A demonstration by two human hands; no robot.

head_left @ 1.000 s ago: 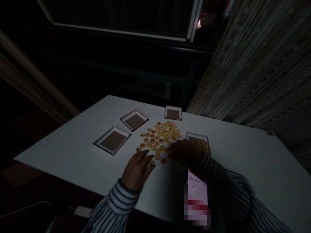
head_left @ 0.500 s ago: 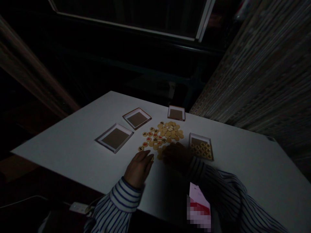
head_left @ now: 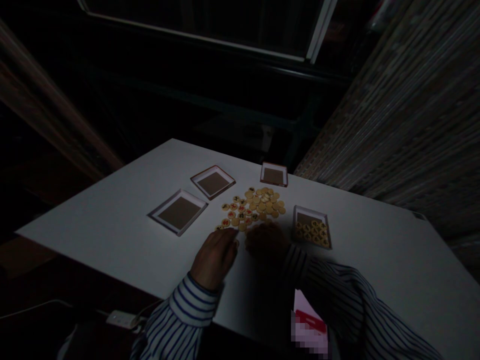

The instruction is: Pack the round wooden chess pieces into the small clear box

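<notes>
A loose pile of round wooden Chinese chess pieces (head_left: 258,206) lies on the white table, some plain side up, others showing red or black characters. At the pile's near left edge is my left hand (head_left: 214,257), its fingers curled, with the edge of one chess piece (head_left: 236,243) showing between fingers and thumb. My right hand (head_left: 267,243) is close beside it, over the near side of the pile. Deep shadow hides its fingers and anything under them. To its right, an open shallow box (head_left: 324,227) contains several black-character pieces in rows.
Three other shallow boxes stand around the pile: a left box (head_left: 157,218), a back-left box (head_left: 198,176) and a back-right box (head_left: 275,183). A pink and red object (head_left: 309,320) is below my right forearm. A power strip (head_left: 122,319) lies beyond the table's front edge.
My right hand has shifted slightly left, nearer my left hand. My left hand stays almost in place, now covering part of a black-character piece at the pile's edge.
</notes>
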